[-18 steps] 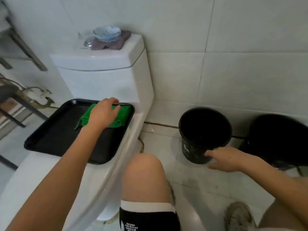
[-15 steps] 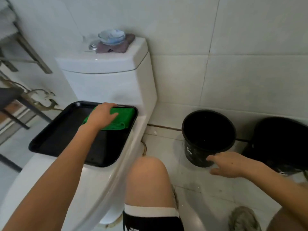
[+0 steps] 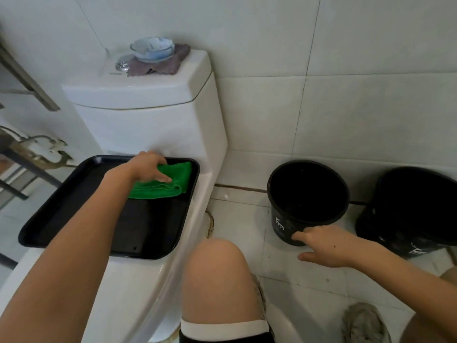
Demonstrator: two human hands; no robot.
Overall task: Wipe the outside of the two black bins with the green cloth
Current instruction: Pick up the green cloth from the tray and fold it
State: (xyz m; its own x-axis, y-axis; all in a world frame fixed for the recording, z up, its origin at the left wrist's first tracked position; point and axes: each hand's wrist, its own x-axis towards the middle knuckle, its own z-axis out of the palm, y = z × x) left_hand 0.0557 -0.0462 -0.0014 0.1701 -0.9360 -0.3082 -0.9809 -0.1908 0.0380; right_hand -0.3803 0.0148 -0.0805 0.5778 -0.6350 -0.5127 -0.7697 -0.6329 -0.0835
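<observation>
A folded green cloth [image 3: 178,180] lies in the far right corner of a black tray [image 3: 74,214] that rests on the closed toilet lid. My left hand [image 3: 146,167] lies on the cloth's left part with its fingers laid flat over it, and the cloth rests flat in the tray. Two black bins stand on the tiled floor against the wall. On the near bin [image 3: 282,224], my right hand [image 3: 326,246] touches the lower front wall with its fingers spread and holds nothing. The second bin [image 3: 385,233] stands just to its right, partly cut off by the frame edge.
The white toilet [image 3: 153,125] fills the left side; a glass bowl [image 3: 152,49] on a greyish cloth [image 3: 170,64] sits on its tank. My bare knee [image 3: 215,280] and a shoe [image 3: 363,323] are in the foreground. A metal rack [image 3: 24,154] stands at far left.
My left hand has slid a little to the left over the cloth, so more green shows. My right hand stays at the near bin's base. The camera has shifted slightly.
</observation>
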